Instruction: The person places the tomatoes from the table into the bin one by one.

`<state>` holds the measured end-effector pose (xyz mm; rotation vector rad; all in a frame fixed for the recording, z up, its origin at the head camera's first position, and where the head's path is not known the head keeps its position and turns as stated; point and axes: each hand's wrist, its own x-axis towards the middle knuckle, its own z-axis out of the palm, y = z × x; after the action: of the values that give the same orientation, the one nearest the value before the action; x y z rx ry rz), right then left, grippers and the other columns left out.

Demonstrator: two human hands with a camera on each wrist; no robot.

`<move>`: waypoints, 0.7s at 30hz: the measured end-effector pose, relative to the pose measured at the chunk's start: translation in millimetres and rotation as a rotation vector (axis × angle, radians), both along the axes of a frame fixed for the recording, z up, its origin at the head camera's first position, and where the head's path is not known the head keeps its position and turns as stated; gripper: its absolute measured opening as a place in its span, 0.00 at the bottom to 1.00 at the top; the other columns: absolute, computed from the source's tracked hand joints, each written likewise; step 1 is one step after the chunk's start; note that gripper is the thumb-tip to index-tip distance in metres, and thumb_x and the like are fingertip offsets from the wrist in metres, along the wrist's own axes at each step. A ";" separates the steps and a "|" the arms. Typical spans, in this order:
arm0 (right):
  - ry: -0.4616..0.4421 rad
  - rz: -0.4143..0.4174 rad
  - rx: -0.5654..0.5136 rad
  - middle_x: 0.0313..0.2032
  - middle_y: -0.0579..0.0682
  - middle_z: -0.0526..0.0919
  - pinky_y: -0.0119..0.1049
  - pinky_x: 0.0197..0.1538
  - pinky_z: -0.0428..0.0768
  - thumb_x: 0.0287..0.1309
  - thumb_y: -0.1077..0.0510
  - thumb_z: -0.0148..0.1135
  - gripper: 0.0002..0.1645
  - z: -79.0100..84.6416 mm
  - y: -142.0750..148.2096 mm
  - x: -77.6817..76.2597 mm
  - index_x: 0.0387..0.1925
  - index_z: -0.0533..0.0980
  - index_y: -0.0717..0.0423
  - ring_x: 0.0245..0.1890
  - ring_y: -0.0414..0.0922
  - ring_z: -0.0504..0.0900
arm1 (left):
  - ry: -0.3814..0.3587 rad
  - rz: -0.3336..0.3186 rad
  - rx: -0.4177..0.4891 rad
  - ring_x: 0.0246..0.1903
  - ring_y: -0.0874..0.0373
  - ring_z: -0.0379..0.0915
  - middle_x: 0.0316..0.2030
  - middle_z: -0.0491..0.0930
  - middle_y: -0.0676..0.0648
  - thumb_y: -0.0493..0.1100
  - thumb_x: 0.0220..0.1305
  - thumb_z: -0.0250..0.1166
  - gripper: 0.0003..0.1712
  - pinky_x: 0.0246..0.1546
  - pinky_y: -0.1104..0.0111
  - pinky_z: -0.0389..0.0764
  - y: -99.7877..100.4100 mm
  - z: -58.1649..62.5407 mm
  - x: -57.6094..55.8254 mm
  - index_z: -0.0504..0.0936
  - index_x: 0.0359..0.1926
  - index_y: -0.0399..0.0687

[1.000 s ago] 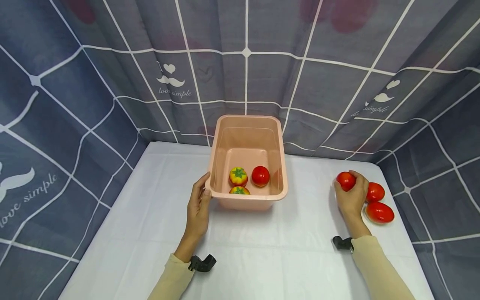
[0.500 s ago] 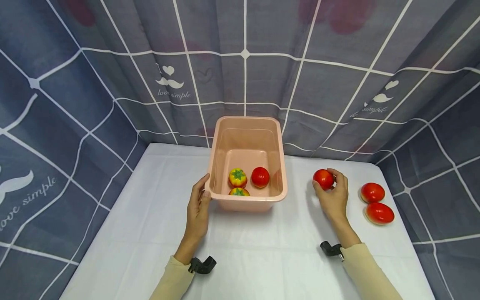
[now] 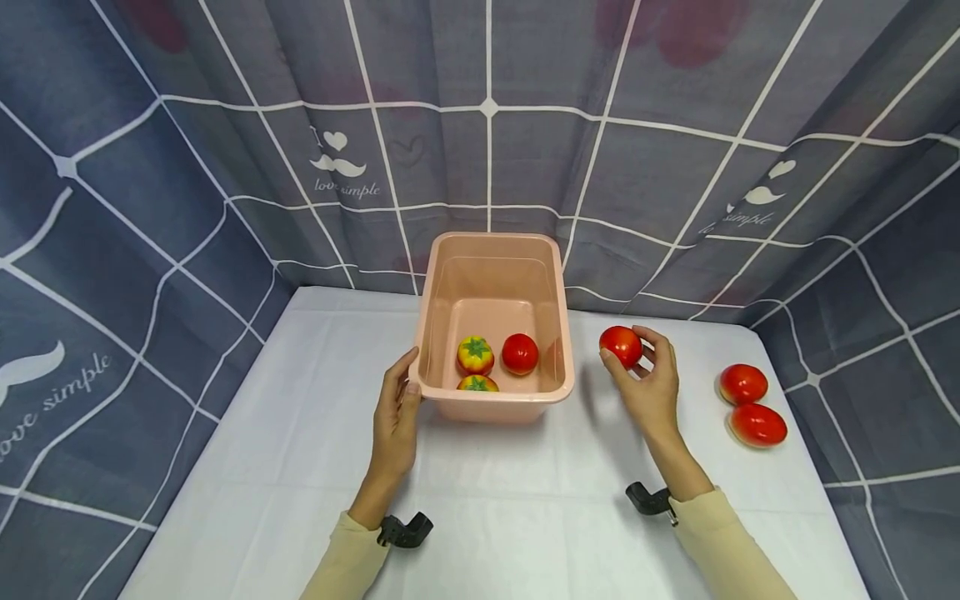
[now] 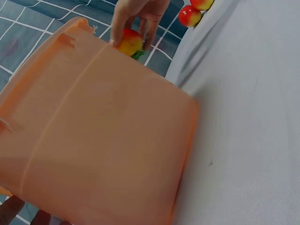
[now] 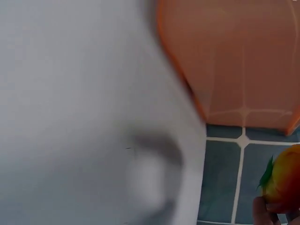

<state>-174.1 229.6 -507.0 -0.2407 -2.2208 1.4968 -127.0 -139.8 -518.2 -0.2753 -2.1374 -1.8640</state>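
Observation:
My right hand point(image 3: 651, 385) pinches a red toy tomato point(image 3: 620, 346) between thumb and fingers, held above the table to the right of a pink plastic bin point(image 3: 495, 406). The right wrist view shows this tomato's point(image 5: 284, 180) yellow underside and green leaf. My left hand point(image 3: 396, 421) holds the bin's near left corner, thumb and fingers at the rim; some of its fingers point(image 4: 10, 208) show under the rim in the left wrist view. Inside the bin lie a red tomato point(image 3: 520, 354) and two yellow-red ones with green tops point(image 3: 476, 356), the nearer partly hidden by the front rim.
Two more red tomatoes, a rounder one point(image 3: 743, 384) and a longer one point(image 3: 759, 425), lie near the right edge of the white-covered table point(image 3: 517, 508). Grey checked curtain point(image 3: 450, 158) hangs behind the bin and along both sides.
My right hand has carried the tomato left from the group at the right edge toward the bin, lifting it. My left hand and the bin stay in place.

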 end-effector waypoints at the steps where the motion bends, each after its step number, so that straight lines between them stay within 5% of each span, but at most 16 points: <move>1: 0.007 0.008 -0.001 0.67 0.54 0.76 0.13 0.53 0.78 0.60 0.58 0.79 0.38 2.1 -1.9 -0.4 0.70 0.74 0.56 0.62 0.48 0.78 | -0.002 -0.002 0.002 0.77 0.41 0.69 0.82 0.64 0.49 0.41 0.87 0.50 0.29 0.67 0.79 0.78 0.1 0.3 0.2 0.65 0.82 0.61; 21: 0.133 0.138 -0.101 0.66 0.53 0.77 0.18 0.52 0.84 0.65 0.60 0.75 0.34 33.3 -30.0 -12.2 0.69 0.73 0.61 0.58 0.43 0.80 | 0.007 -0.016 0.003 0.76 0.37 0.69 0.82 0.63 0.49 0.41 0.87 0.49 0.29 0.65 0.78 0.81 0.0 1.6 0.9 0.64 0.83 0.61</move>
<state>-186.3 199.7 -473.7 -0.0176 -2.0962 1.6495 -126.0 -139.9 -516.6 -0.2981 -2.1342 -1.8721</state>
